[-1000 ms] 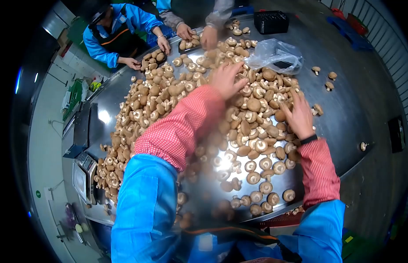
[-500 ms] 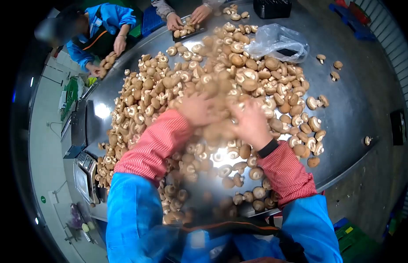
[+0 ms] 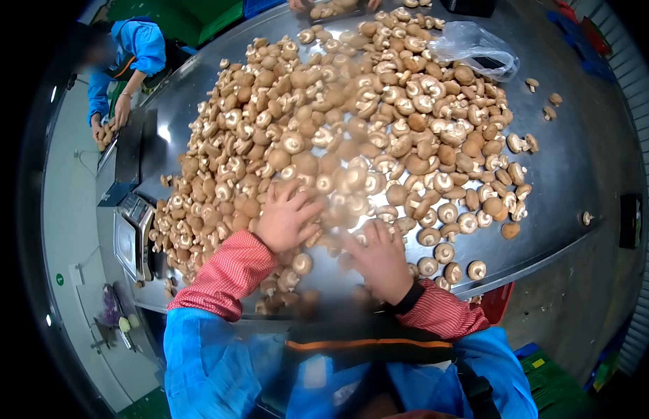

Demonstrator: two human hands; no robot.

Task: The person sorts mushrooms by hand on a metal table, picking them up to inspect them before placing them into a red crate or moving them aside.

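Observation:
A wide heap of brown-capped mushrooms (image 3: 265,115) with pale stems covers much of the metal table (image 3: 558,188). My left hand (image 3: 291,216) lies spread over the near side of the heap, fingers apart and touching mushrooms. To its right, my right hand (image 3: 382,258) is low over the table, fingers stretched out beside a few mushrooms and slightly blurred. Neither hand is closed round a mushroom. Between and beyond the hands, the middle of the heap looks hazy. Several loose mushrooms (image 3: 444,253) lie right of my right hand, near the front edge.
A crumpled clear plastic bag (image 3: 474,45) lies at the back right, near a black box (image 3: 470,5). Scales (image 3: 132,234) stand at the left. A co-worker in blue (image 3: 132,56) handles mushrooms at the far left; another person's hands hold a tray (image 3: 333,8) at the far edge.
Both my hands have come back toward me from the middle of the heap, and their fingers are now spread. The view has shifted, and the co-worker in blue has moved toward the scales.

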